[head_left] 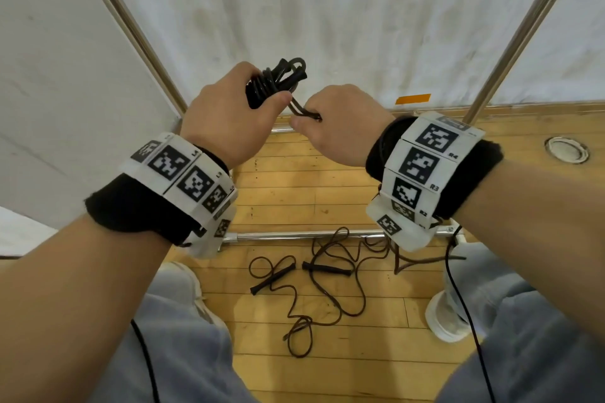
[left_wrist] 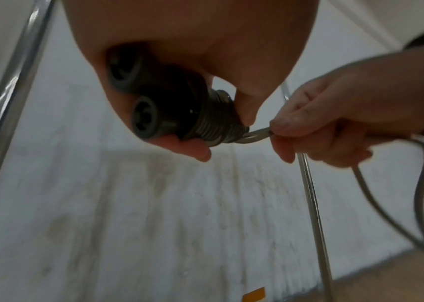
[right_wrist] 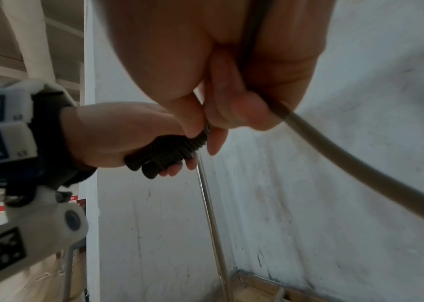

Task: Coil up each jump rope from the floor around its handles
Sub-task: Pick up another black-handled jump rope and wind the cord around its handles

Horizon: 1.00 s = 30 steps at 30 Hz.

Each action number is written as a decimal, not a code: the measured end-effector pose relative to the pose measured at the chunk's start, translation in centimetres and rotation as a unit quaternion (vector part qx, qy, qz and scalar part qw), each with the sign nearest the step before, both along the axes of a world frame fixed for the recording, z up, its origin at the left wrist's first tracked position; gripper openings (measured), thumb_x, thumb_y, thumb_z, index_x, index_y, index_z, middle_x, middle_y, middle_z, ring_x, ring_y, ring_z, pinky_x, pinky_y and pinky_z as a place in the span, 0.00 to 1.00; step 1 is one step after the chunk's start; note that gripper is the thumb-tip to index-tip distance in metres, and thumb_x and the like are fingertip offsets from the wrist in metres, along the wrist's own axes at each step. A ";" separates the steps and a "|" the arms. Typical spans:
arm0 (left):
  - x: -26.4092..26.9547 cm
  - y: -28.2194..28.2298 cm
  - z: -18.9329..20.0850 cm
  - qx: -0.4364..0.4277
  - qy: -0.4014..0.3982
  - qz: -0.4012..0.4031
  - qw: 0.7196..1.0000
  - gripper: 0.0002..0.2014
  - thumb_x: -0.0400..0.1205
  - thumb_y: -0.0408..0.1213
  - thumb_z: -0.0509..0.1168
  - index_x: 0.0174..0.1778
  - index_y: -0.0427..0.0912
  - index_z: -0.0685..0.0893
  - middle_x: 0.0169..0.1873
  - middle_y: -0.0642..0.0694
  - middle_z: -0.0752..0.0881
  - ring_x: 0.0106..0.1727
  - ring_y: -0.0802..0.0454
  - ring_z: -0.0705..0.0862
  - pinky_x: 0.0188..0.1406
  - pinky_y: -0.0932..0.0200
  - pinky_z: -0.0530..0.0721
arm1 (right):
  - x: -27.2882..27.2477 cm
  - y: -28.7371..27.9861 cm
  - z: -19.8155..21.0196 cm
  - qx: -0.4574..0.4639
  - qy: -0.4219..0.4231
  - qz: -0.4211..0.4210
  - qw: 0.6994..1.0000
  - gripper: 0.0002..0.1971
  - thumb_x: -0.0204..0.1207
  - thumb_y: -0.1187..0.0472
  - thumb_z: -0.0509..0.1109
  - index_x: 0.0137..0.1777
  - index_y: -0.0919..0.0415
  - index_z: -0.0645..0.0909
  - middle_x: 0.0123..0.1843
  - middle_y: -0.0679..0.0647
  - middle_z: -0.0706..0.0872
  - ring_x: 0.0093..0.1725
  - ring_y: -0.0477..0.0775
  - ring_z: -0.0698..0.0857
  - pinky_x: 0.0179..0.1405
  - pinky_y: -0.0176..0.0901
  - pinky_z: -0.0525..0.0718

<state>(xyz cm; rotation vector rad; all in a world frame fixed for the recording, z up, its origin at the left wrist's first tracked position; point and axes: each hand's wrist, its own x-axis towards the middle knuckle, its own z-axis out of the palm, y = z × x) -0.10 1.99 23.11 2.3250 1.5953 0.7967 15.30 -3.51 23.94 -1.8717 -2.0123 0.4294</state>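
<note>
Black handles (head_left: 262,85) in the left hand (head_left: 226,118) look nearly wound; right hand (head_left: 340,124) pinches the cord's tail (head_left: 299,109); lower-centre rope (head_left: 314,278) lies uncoiled.

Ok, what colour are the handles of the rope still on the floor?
Black handles, with a brown cord; clearest in the head view.

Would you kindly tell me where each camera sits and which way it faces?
Head: worn on the head, looking down at both forearms, the left hand, right hand and the loose jump rope on the floor.
Left wrist: looks along the left palm at the wound handles.
Right wrist: looks along the right hand's grip on the cord.
All three views share the wound handles.
</note>
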 end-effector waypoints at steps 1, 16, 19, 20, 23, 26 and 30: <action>-0.1 0.1 -0.1 0.005 0.010 0.003 1.000 0.22 0.79 0.62 0.60 0.60 0.51 0.77 0.40 0.56 0.79 0.41 0.52 0.79 0.29 0.60 0.70 | 0.0 0.0 0.0 -0.002 -0.004 0.008 1.000 0.21 0.82 0.49 0.59 0.28 0.57 0.68 0.26 0.50 0.73 0.25 0.47 0.72 0.24 0.38 0.64; -0.6 -0.1 0.2 -0.182 0.123 -0.188 0.957 0.10 0.81 0.54 0.61 0.52 0.53 0.80 0.35 0.54 0.83 0.35 0.58 0.81 0.32 0.60 0.73 | 2.4 0.7 0.6 0.032 0.070 0.028 0.997 0.13 0.74 0.47 0.69 0.37 0.56 0.85 0.27 0.45 0.77 0.24 0.41 0.73 0.21 0.27 0.68; -0.3 -0.7 0.0 -0.149 0.110 -0.203 0.961 0.16 0.76 0.61 0.64 0.51 0.55 0.80 0.34 0.56 0.83 0.34 0.59 0.82 0.31 0.60 0.74 | 2.5 0.9 0.8 0.043 0.132 0.023 0.990 0.13 0.70 0.47 0.73 0.36 0.57 0.86 0.25 0.45 0.78 0.22 0.38 0.73 0.20 0.24 0.68; -0.2 -1.0 0.0 -0.129 0.113 -0.207 0.963 0.19 0.73 0.65 0.63 0.50 0.56 0.81 0.32 0.57 0.83 0.33 0.61 0.82 0.31 0.61 0.75 | 2.4 0.9 0.9 0.043 0.136 0.022 0.989 0.14 0.68 0.46 0.74 0.36 0.57 0.85 0.26 0.45 0.78 0.23 0.39 0.73 0.21 0.25 0.69; 0.5 -1.9 0.1 -0.086 0.106 -0.209 0.968 0.22 0.71 0.70 0.61 0.48 0.59 0.82 0.28 0.59 0.82 0.31 0.64 0.81 0.30 0.62 0.77 | 2.5 1.0 1.0 0.038 0.145 0.014 0.989 0.14 0.63 0.43 0.77 0.32 0.53 0.81 0.23 0.42 0.79 0.23 0.38 0.74 0.24 0.27 0.71; 0.9 -2.4 0.3 -0.085 0.073 -0.215 0.970 0.16 0.72 0.66 0.64 0.42 0.59 0.80 0.25 0.58 0.81 0.28 0.63 0.79 0.28 0.60 0.73 | 3.3 1.1 1.2 0.018 0.196 0.008 0.980 0.14 0.61 0.40 0.77 0.31 0.50 0.81 0.21 0.37 0.79 0.22 0.35 0.75 0.23 0.24 0.73; 0.9 -3.2 1.5 -0.127 -0.049 -0.228 0.964 0.20 0.71 0.60 0.66 0.44 0.46 0.84 0.29 0.49 0.84 0.28 0.56 0.81 0.29 0.52 0.80 | 4.4 1.1 1.2 -0.040 0.375 0.026 0.926 0.14 0.61 0.42 0.77 0.34 0.52 0.84 0.26 0.49 0.79 0.27 0.49 0.77 0.26 0.35 0.79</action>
